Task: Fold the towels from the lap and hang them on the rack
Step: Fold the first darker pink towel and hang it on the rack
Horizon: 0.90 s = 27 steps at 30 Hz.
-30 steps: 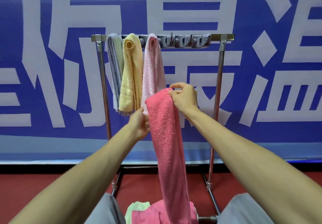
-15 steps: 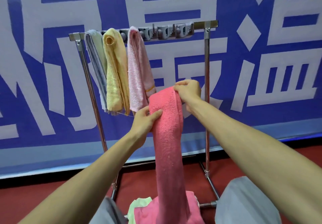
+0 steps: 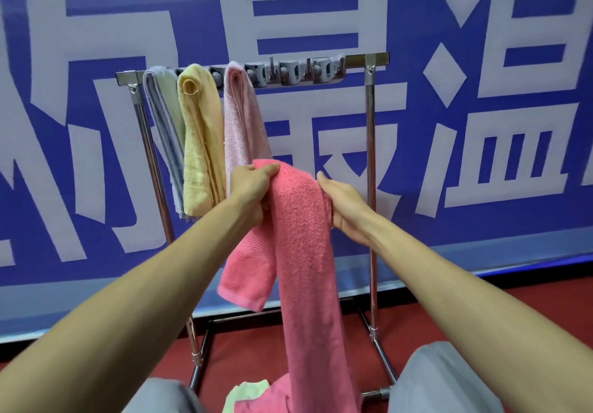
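A coral pink towel point(image 3: 301, 252) hangs folded over in front of me, its long end trailing down to my lap and a short end dangling at the left. My left hand point(image 3: 253, 184) grips its folded top from the left. My right hand point(image 3: 343, 202) presses against its right side, fingers curled behind the cloth. Beyond stands the metal rack point(image 3: 370, 143) with a grey towel point(image 3: 162, 130), a yellow towel point(image 3: 200, 143) and a pale pink towel point(image 3: 239, 127) hung at the left of its top bar. Several grey clips point(image 3: 298, 72) fill the bar's right half.
A pale green towel point(image 3: 247, 395) and more pink cloth point(image 3: 256, 404) lie in my lap between my grey-clad knees. A blue banner with large white characters point(image 3: 481, 123) covers the wall behind the rack. The floor is red point(image 3: 433, 316).
My left hand moved up to the towel's top and took hold there. My right hand slid down to its right side. A short end of the towel now hangs at the left.
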### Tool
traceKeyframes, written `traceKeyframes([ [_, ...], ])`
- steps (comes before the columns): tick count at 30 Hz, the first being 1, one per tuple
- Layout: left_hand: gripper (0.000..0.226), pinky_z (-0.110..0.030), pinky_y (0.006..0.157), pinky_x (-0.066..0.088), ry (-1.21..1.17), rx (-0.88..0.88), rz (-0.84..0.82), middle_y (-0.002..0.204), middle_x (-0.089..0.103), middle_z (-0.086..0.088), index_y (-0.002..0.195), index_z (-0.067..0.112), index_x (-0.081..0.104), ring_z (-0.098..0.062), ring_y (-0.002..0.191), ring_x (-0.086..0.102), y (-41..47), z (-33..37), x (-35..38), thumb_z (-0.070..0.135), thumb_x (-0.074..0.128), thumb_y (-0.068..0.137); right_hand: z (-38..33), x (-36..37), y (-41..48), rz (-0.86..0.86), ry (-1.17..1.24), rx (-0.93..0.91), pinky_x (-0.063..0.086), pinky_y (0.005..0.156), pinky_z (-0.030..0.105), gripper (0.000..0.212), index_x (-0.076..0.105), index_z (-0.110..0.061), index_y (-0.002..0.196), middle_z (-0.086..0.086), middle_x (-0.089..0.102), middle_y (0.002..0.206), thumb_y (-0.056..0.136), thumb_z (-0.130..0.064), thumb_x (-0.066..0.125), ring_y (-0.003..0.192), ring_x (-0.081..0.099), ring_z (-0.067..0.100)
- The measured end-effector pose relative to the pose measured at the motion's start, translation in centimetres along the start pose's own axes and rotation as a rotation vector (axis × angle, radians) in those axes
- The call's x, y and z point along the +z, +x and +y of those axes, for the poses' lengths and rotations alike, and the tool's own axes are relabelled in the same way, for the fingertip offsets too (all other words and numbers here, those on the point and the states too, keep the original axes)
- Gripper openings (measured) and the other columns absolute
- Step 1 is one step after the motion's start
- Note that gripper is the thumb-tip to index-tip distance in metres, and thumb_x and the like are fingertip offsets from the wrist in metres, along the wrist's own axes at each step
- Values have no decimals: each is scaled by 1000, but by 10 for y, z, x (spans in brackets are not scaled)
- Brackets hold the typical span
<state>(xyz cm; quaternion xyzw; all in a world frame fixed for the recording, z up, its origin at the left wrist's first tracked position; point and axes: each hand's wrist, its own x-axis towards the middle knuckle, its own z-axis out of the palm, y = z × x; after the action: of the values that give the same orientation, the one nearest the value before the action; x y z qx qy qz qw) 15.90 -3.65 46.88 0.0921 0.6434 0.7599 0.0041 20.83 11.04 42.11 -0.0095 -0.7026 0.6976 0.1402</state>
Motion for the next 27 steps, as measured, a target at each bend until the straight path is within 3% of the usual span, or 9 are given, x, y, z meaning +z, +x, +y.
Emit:
traceKeyframes([
  [3, 21, -28, 66, 50, -19, -3, 88, 80, 61, -7, 99, 0, 65, -20, 78, 58, 5, 7, -7, 11, 71, 82, -1, 3, -4, 16, -94, -136, 54, 78, 34, 38, 59, -22, 118, 8, 66, 115, 84, -36, 69, 101, 65, 23],
  [6, 21, -24, 51, 49, -128, -83, 88, 79, 60, -7, 101, 1, 64, -15, 68, 56, 7, 10, -14, 9, 70, 83, -12, 11, -2, 156, -172, -271, 55, 87, 36, 40, 61, -25, 113, 5, 66, 113, 77, -24, 77, 103, 64, 20],
  [9, 18, -26, 60, 48, -231, -168, -2, 81, 60, -6, 93, 11, 62, -16, 69, 55, 3, 10, -20, 26, 69, 85, -25, 19, 4, 232, -169, -358, 54, 89, 37, 29, 68, -25, 101, 0, 69, 106, 75, -21, 80, 101, 65, 16],
  [13, 33, -19, 43, 31, -238, -142, -201, 47, 40, 8, 71, 23, 53, -6, 40, 33, -1, -11, -26, 51, 59, 87, -40, 26, 16, 284, -153, -390, 55, 87, 35, 18, 73, -22, 96, -5, 70, 100, 79, -16, 76, 97, 65, 12],
  [15, 37, -24, 51, 29, -181, -115, -292, 51, 41, 7, 73, 24, 54, -9, 44, 34, -4, -24, -26, 58, 56, 85, -45, 28, 22, 313, -140, -394, 56, 86, 35, 13, 74, -23, 88, -4, 71, 96, 79, -14, 75, 94, 66, 13],
  [16, 37, -25, 56, 36, -145, -105, -321, 58, 53, 5, 81, 20, 62, -11, 50, 46, -8, -29, -25, 57, 57, 85, -47, 27, 24, 321, -137, -391, 56, 86, 34, 13, 74, -24, 86, -4, 72, 95, 80, -12, 75, 94, 66, 13],
  [19, 42, -33, 83, 53, -111, -56, -338, 103, 73, -8, 110, 8, 68, -21, 94, 69, -15, -39, -20, 42, 64, 86, -51, 23, 28, 340, -172, -373, 53, 85, 28, 13, 75, -21, 88, -3, 71, 97, 80, -11, 74, 94, 64, 11],
  [24, 23, -25, 67, 51, -71, 124, -269, 103, 73, -4, 106, 14, 69, -15, 89, 68, -22, -31, -9, 25, 68, 85, -53, 9, 25, 371, -122, -348, 54, 89, 33, 15, 76, -21, 85, -3, 71, 98, 76, -10, 77, 102, 63, 14],
  [27, 22, -29, 77, 54, -80, 159, -294, 104, 73, -6, 106, 12, 68, -16, 91, 68, -22, -20, -4, 19, 69, 85, -54, -2, 21, 380, -105, -314, 55, 87, 34, 15, 76, -19, 87, -2, 70, 101, 75, -11, 79, 104, 62, 17],
])
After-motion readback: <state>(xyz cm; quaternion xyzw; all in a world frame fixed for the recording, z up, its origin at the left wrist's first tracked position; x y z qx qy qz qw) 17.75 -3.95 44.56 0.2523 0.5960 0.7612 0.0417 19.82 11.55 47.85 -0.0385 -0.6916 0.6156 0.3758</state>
